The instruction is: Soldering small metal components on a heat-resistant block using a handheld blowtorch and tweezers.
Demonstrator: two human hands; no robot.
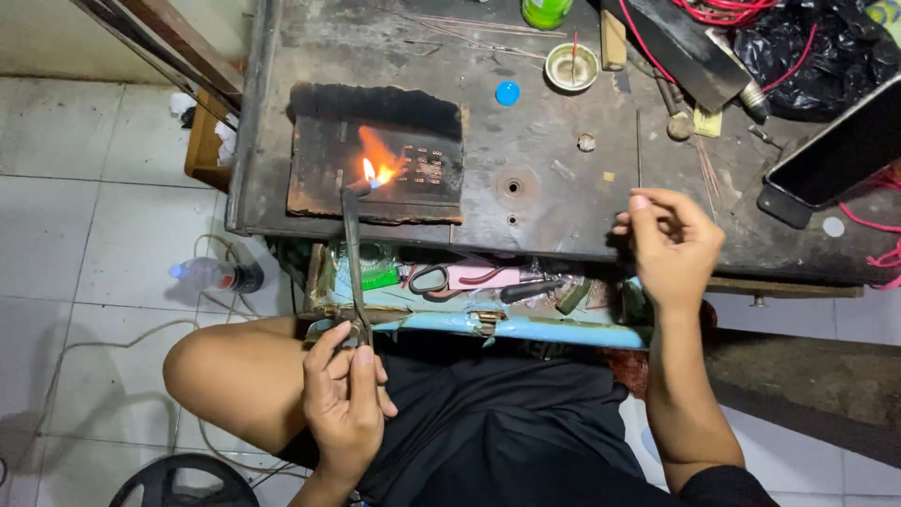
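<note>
The left hand [345, 399] is clamped round the handle end of a thin torch [355, 253], low over the lap; the torch reaches up to a charred soldering board [324, 178] on the dark tabletop [554, 202], its orange flame [378, 158] playing beside rows of tiny metal pieces [424, 164]; the right hand [671, 249] hovers over the tabletop's near edge, fingertips pinched together on what seems a thin wire, too fine to tell; a small round dish [572, 68] and a blue cap [507, 93] lie beyond; scissors [430, 279] rest in the open drawer [526, 329] below.
</note>
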